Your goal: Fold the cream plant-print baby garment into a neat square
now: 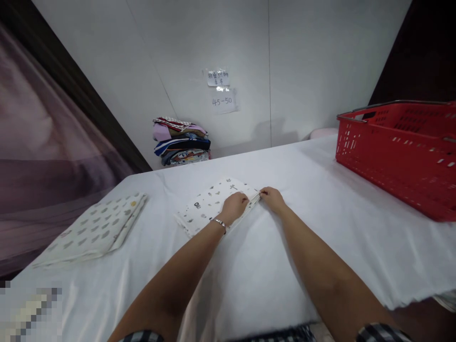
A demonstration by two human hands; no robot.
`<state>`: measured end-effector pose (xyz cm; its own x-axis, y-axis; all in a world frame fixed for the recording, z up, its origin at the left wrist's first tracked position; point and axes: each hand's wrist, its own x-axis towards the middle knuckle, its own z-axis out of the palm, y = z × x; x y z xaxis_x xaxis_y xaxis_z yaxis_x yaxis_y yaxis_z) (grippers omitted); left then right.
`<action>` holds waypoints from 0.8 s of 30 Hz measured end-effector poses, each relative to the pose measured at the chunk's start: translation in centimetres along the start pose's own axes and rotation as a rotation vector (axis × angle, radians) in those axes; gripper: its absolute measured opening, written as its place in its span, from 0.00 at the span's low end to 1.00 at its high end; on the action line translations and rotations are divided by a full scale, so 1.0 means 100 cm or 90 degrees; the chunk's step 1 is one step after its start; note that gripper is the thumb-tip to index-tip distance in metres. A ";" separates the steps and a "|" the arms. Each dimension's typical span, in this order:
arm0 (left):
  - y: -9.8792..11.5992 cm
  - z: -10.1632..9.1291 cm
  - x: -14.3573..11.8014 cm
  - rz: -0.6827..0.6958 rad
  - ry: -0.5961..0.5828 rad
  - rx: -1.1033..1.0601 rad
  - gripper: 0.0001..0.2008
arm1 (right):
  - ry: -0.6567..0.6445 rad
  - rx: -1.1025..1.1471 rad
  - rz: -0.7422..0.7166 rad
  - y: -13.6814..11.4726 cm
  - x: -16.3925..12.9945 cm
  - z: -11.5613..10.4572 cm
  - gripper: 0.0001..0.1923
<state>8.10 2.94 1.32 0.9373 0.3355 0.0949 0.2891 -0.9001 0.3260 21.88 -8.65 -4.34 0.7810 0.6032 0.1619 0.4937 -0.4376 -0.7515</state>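
A folded white cloth (208, 203) printed with small dark motifs lies in the middle of the white-covered table (320, 228). My left hand (233, 207), with a thin bracelet at the wrist, rests on the cloth's near right edge with fingers curled onto it. My right hand (271, 197) pinches the cloth's right corner, fingertips almost touching the left hand.
A second folded patterned cloth (96, 229) lies at the table's left. A red plastic basket (402, 154) stands at the right. A stack of folded colourful fabrics (181, 141) sits against the back wall under two paper notes (221, 90). A dark curtain hangs left.
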 end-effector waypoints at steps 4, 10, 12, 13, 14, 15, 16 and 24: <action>-0.006 -0.003 -0.009 0.018 0.006 -0.010 0.12 | 0.001 0.004 0.006 0.001 0.001 0.001 0.08; -0.004 -0.001 -0.016 -0.012 0.015 -0.006 0.10 | 0.000 0.007 0.004 0.004 0.003 0.003 0.08; -0.003 -0.001 -0.016 -0.047 0.010 -0.028 0.10 | 0.000 0.009 0.001 0.004 0.002 0.003 0.08; -0.002 0.000 -0.015 -0.070 0.008 -0.044 0.10 | 0.000 0.011 -0.001 0.004 0.002 0.003 0.08; -0.001 0.000 -0.014 -0.092 0.008 -0.059 0.10 | 0.000 0.012 -0.003 0.004 0.002 0.003 0.08; 0.000 0.000 -0.013 -0.112 0.009 -0.070 0.10 | 0.001 0.014 -0.005 0.004 0.002 0.002 0.08; 0.001 0.000 -0.012 -0.126 0.011 -0.076 0.10 | 0.002 0.016 -0.007 0.004 0.002 0.002 0.08; 0.005 0.000 -0.007 -0.166 -0.002 -0.078 0.05 | 0.017 0.091 -0.013 0.012 0.005 0.008 0.10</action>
<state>7.63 2.28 1.40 0.8346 0.5508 -0.0100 0.4956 -0.7428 0.4501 22.54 -8.35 -5.73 0.7825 0.5919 0.1931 0.4513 -0.3256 -0.8308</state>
